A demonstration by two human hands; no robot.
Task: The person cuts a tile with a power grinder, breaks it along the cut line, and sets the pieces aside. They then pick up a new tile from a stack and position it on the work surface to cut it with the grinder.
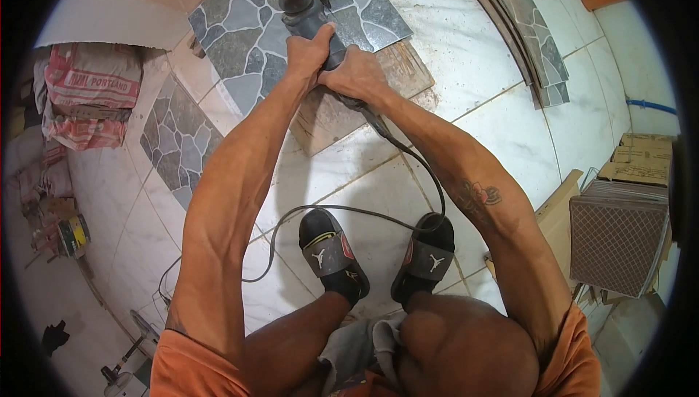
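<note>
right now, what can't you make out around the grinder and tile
Head view:
- angle grinder grip and switch: covered by left hand and right hand.
- stone-pattern tile far edge: cut off by the frame top.
- power cord plug end: passes behind the left arm.
- cement bag brand: too blurred.

I have both hands closed on the angle grinder [302, 7] at twelve o'clock: the left hand [309, 51] up near the head, the right hand [358, 76] just behind it on the body. The tool sits over a stone-patterned tile [244, 40] that partly covers a wooden board [400, 69]. Its cord [419, 171] loops back toward six, past my sandals [331, 255]. Cement sacks [91, 87] (label partly readable) lie at nine o'clock, stacked tiles [619, 244] at three.
</note>
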